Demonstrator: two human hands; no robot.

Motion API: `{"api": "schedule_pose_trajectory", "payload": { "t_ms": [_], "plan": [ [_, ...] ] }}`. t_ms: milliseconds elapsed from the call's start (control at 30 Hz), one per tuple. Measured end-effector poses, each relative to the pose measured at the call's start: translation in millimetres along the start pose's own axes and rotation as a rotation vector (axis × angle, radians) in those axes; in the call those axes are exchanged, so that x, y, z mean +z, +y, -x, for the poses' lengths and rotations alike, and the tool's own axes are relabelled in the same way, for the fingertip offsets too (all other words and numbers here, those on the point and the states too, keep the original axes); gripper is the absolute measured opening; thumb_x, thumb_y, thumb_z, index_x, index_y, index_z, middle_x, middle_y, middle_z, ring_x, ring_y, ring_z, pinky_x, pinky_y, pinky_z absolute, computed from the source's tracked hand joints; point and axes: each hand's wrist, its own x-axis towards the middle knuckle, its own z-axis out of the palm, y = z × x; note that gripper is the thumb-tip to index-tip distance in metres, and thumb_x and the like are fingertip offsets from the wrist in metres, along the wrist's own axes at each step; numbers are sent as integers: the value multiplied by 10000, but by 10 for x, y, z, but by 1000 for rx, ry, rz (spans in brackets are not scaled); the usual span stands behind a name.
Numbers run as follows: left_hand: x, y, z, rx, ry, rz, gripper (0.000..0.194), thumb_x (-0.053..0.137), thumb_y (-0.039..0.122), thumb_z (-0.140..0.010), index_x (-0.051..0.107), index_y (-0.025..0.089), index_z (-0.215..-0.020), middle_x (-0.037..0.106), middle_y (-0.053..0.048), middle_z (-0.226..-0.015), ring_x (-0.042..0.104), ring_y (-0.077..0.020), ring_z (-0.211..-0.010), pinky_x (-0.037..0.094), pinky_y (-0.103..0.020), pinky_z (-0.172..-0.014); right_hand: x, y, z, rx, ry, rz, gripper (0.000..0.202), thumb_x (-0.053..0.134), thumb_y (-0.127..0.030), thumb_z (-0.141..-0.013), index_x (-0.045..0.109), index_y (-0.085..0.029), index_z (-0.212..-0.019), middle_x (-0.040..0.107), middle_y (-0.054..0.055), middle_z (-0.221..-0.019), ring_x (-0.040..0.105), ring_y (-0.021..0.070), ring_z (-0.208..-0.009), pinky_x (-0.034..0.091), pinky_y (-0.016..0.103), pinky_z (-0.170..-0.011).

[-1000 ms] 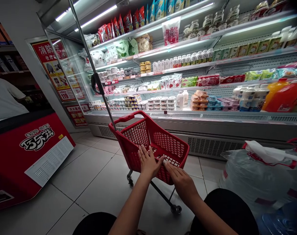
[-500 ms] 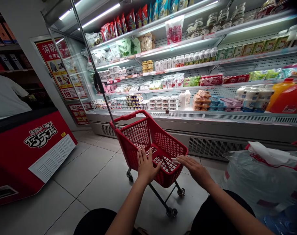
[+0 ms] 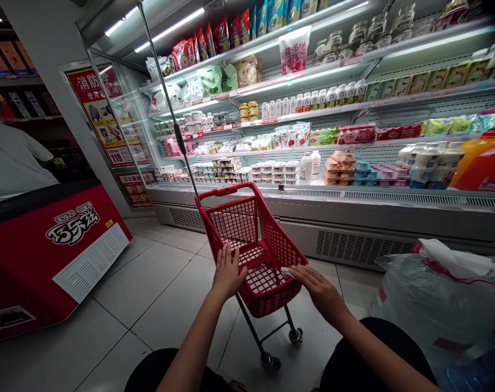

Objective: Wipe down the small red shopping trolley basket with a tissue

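A small red plastic shopping cart (image 3: 267, 260) stands on the tiled floor in front of my knees, its basket tilted toward me. My left hand (image 3: 227, 274) lies flat on the basket's left rim, fingers stretched and slightly apart, with nothing in it. At the right rim is my right hand (image 3: 319, 286), its fingers pressed together over a small white tissue-like piece (image 3: 286, 271) that pokes out past the fingertips. A metal pole (image 3: 166, 92) with a black collar rises from the cart's handle (image 3: 227, 191). Two of the wheels show below the basket.
An open refrigerated display (image 3: 313, 198) full of dairy goods runs behind the cart. A red chest freezer (image 3: 31, 267) stands left, with a person in a white shirt (image 3: 17, 158) behind it. Large wrapped water bottles (image 3: 439, 299) sit at my right.
The cart has turned, its near end swinging left and slightly toward me. Both hands have moved left with its rim, and the basket's inside shows more.
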Motion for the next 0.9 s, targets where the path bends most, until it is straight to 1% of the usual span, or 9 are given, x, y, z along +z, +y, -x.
{"api": "schedule_pose_trajectory", "payload": {
  "t_ms": [67, 167, 233, 300, 367, 467, 700, 800, 900],
  "plan": [
    [-3, 93, 25, 27, 0, -4, 698, 351, 540, -1057, 329, 144, -1632, 228, -171, -1718, 166, -339, -1605, 203, -559, -1283, -4, -176, -45, -50, -22, 4, 741, 380, 27, -938, 358, -270, -1617, 584, 49, -1525, 537, 217, -1415, 534, 457, -1142],
    [66, 409, 110, 97, 37, 35, 753, 281, 620, -1058, 276, 155, -1650, 247, -156, -1718, 175, -327, -1605, 222, -550, -1281, -44, -350, -132, -182, -74, -9, 752, 404, 42, -932, 341, -249, -1622, 555, 60, -1550, 512, 208, -1436, 520, 429, -1155],
    [137, 608, 191, 126, 72, 59, 772, 274, 642, -1051, 218, 180, -1668, 268, -143, -1715, 200, -321, -1601, 248, -550, -1272, -86, -380, -199, -263, -99, -28, 746, 419, 52, -929, 361, -241, -1612, 555, 62, -1548, 506, 196, -1439, 510, 410, -1161],
    [194, 711, 278, 137, 101, 60, 790, 292, 650, -1046, 168, 193, -1678, 289, -140, -1708, 225, -321, -1594, 268, -549, -1264, -125, -347, -278, -319, -120, -54, 717, 447, 45, -938, 389, -233, -1596, 563, 63, -1540, 504, 182, -1439, 501, 395, -1166],
    [215, 706, 358, 156, 121, 41, 829, 327, 670, -1033, 128, 195, -1683, 296, -144, -1705, 235, -323, -1591, 282, -547, -1261, -141, -276, -376, -368, -141, -87, 676, 480, 15, -960, 412, -239, -1582, 570, 55, -1534, 499, 165, -1440, 479, 392, -1183],
    [166, 594, 439, 226, 121, 4, 892, 369, 712, -1008, 106, 194, -1684, 269, -136, -1716, 208, -312, -1600, 273, -526, -1273, -82, -144, -573, -409, -147, -124, 612, 517, -41, -983, 466, -267, -1549, 585, 33, -1522, 510, 153, -1430, 448, 398, -1206],
    [-42, 451, 493, 341, 53, -26, 878, 330, 700, -1026, 47, 193, -1684, 208, -97, -1737, 183, -256, -1608, 215, -460, -1301, 250, 134, -1061, -285, -99, -103, 519, 490, -5, -937, 622, -222, -1389, 678, 64, -1412, 610, 185, -1336, 504, 448, -1152],
    [-97, 401, 491, 370, 63, -41, 849, 328, 676, -1039, 21, 214, -1682, 203, -80, -1739, 192, -241, -1606, 195, -446, -1303, 305, 128, -1097, -251, -92, -111, 453, 501, -21, -942, 654, -214, -1323, 708, 71, -1357, 633, 196, -1306, 508, 466, -1148],
    [-149, 312, 492, 390, 59, -56, 835, 319, 659, -1049, 7, 210, -1679, 199, -74, -1739, 179, -232, -1609, 134, -440, -1313, 285, 35, -1055, -242, -71, -122, 402, 517, -37, -956, 660, -204, -1292, 712, 74, -1338, 616, 210, -1325, 504, 462, -1155]
  ]
}}
